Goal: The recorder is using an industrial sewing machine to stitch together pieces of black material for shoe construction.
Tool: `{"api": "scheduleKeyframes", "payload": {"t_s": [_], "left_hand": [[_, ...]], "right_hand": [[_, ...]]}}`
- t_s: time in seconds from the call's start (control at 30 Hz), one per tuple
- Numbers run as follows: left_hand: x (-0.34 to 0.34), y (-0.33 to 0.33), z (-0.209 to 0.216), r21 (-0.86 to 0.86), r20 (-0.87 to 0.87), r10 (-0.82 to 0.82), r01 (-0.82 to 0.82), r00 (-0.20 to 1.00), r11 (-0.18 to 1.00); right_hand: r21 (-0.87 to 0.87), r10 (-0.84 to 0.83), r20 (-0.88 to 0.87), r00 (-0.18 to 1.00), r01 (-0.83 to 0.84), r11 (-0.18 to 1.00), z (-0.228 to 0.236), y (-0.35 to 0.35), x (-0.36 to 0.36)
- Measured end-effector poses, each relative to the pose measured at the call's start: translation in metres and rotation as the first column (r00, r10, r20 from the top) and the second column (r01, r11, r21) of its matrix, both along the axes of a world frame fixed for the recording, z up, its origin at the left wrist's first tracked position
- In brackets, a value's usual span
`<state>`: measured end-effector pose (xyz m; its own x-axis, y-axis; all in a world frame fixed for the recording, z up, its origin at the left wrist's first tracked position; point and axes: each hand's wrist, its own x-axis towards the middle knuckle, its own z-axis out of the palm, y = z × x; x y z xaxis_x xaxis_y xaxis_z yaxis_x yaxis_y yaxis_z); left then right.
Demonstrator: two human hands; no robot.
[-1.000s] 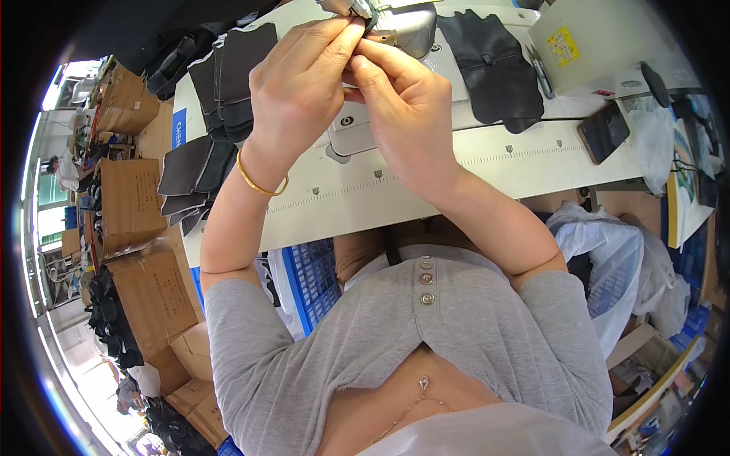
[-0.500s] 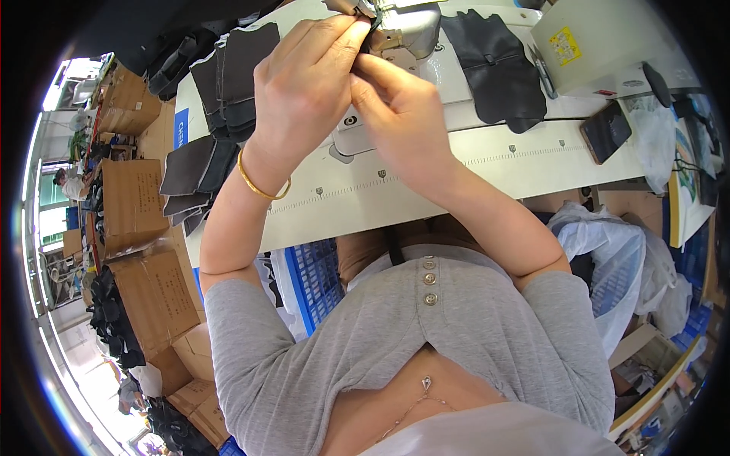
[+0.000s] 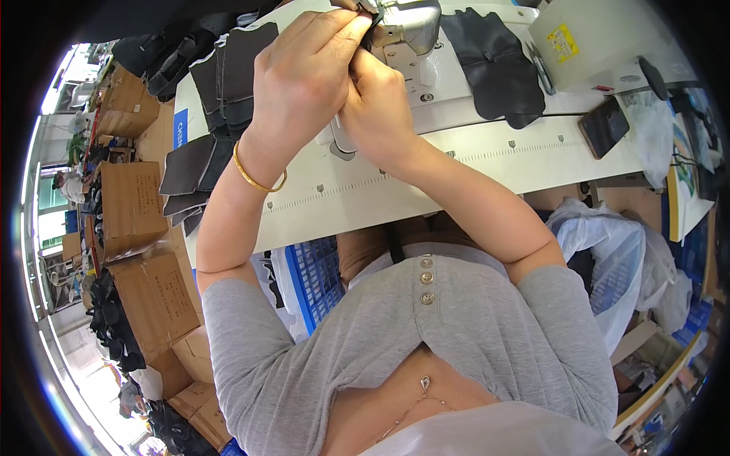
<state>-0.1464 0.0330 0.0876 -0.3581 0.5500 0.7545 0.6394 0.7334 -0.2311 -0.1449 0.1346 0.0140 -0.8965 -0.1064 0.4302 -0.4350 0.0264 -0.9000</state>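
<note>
My left hand (image 3: 308, 76), with a gold bangle on its wrist, is closed with fingertips pinching a small piece of black material (image 3: 370, 32) at the sewing machine (image 3: 411, 29). Most of that piece is hidden behind the fingers. Pressed against the left hand's side is my right hand (image 3: 379, 114), its fingers curled and closed; the fingertips are out of sight, so what they grip cannot be made out. Right of the machine a black leather-like piece (image 3: 494, 68) lies flat. Stacked dark cut pieces (image 3: 247, 64) are left of my hands.
A dark phone (image 3: 604, 129) lies on the table's right, with metal tweezers (image 3: 541, 68) beside a pale machine box (image 3: 608, 45). A ruler scale runs along the table's front edge (image 3: 487, 159). Cardboard boxes (image 3: 133, 197) stand left; plastic bags (image 3: 608, 251) hang right, and a blue basket (image 3: 315, 277) sits below.
My right hand has shifted left and tucked in against my left hand, its fingers now more curled. The left hand stays almost in place at the machine.
</note>
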Motion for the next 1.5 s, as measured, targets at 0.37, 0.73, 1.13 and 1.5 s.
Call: {"api": "scheduleKeyframes", "payload": {"t_s": [0.37, 0.73, 1.13, 1.5], "left_hand": [[0.007, 0.000, 0.008, 0.037, 0.091, 0.011, -0.015, 0.996, 0.999], [0.011, 0.004, 0.017, -0.008, 0.116, 0.025, -0.024, 0.993, 1.000], [0.016, 0.010, 0.023, -0.061, 0.138, 0.099, -0.091, 0.985, 0.994], [0.027, 0.024, 0.030, -0.013, 0.259, 0.152, -0.153, 0.954, 0.988]], "right_hand": [[-0.025, 0.030, 0.048, 0.998, -0.029, 0.999, 0.010, 0.003, 0.008], [-0.046, 0.075, 0.055, 0.996, -0.073, 0.996, 0.015, 0.008, 0.013], [-0.047, 0.116, 0.126, 0.985, -0.111, 0.993, 0.021, 0.016, 0.015], [-0.127, 0.254, 0.164, 0.953, -0.235, 0.964, 0.028, 0.051, 0.019]]}}
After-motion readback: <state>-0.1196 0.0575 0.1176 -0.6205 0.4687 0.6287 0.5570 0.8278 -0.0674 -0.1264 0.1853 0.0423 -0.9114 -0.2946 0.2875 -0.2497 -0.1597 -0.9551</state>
